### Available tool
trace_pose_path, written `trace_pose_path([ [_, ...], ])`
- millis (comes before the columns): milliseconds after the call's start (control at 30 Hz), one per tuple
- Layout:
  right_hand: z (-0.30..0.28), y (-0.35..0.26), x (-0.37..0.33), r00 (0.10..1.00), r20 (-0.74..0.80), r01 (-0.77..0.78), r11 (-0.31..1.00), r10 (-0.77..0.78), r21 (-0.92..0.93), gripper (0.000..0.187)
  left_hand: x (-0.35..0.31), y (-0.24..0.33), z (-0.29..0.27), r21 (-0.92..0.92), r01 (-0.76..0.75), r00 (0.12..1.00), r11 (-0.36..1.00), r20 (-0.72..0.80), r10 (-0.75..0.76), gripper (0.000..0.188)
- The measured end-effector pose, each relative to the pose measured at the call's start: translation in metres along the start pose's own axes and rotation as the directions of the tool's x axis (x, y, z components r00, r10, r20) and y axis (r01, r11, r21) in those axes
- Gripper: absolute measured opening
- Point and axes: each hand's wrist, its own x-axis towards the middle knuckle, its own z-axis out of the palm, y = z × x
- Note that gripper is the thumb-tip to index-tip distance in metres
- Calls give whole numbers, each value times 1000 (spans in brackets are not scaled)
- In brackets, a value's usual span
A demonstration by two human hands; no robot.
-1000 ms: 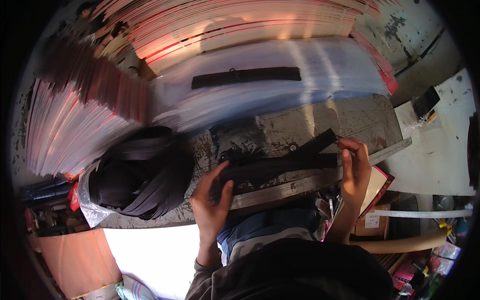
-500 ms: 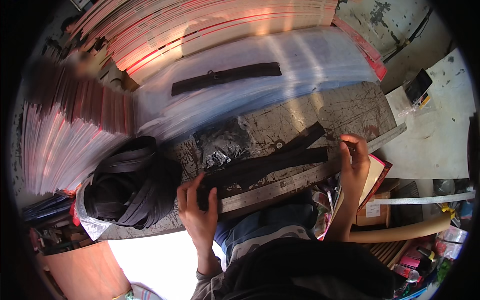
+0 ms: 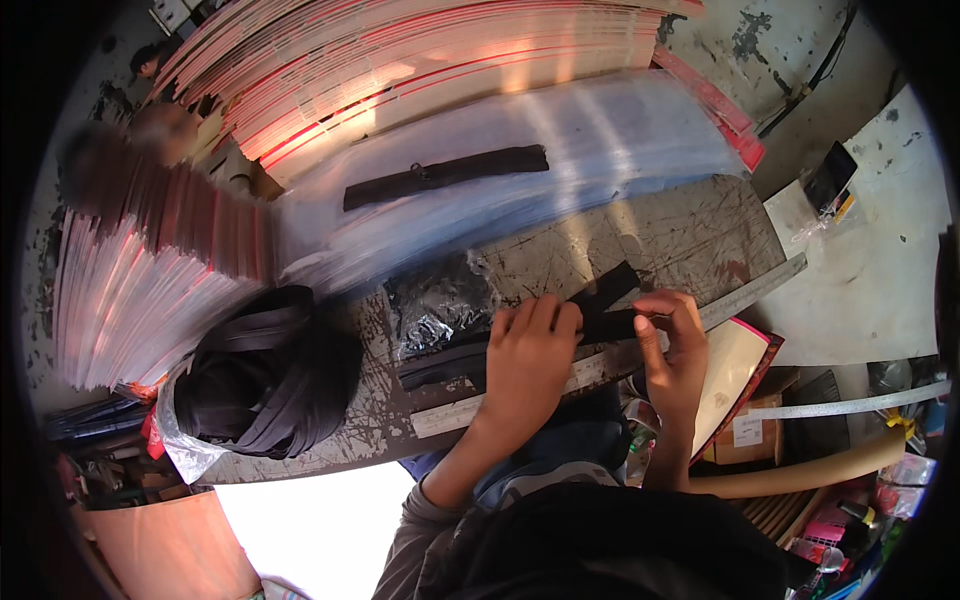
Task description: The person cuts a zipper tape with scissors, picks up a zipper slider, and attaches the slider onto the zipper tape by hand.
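Note:
A black zipper strip (image 3: 440,366) lies across the worn bench, its two tapes apart at the right end. My left hand (image 3: 535,360) is over the middle of the strip, fingers curled down on it, hiding that part. My right hand (image 3: 677,352) pinches the right end of the nearer tape between thumb and fingers. The farther tape end (image 3: 610,287) points away, loose. A long metal ruler (image 3: 448,416) runs along the bench's near edge, partly under my left wrist. Another short black zipper (image 3: 470,172) with a slider rests on a stack of clear plastic sheets (image 3: 640,125).
At the left sits a heaped coil of black zipper tape (image 3: 265,375) in a plastic bag. A small clear bag (image 3: 440,305) lies beyond the strip. Tall stacks of red-edged sheets (image 3: 450,80) stand behind. A phone (image 3: 832,178) lies at the right.
My left hand has moved right, from the strip's left end to its middle. My right hand has come down and left onto the tape end. The view has shifted slightly.

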Motion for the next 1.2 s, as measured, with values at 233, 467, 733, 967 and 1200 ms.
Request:
trace_pose_path([
  [233,25,-49,7,971,201,2,851,-126,525,15,-14,11,-66,-953,25,908,302,-105,-407,26],
  [467,40,-88,8,936,221,80,777,-274,625,13,-33,12,-73,-955,-161,888,247,-250,-387,26],
  [733,38,-97,8,935,255,27,766,-247,642,10,-34,11,-72,-964,-198,895,179,-252,-369,25],
  [967,40,-95,5,921,324,-57,746,-218,664,19,-35,10,-69,-968,-201,884,153,-246,-397,24],
  [1200,42,-70,4,667,737,-91,970,-109,226,44,-20,-6,-81,-900,-435,595,26,-309,-742,18],
])
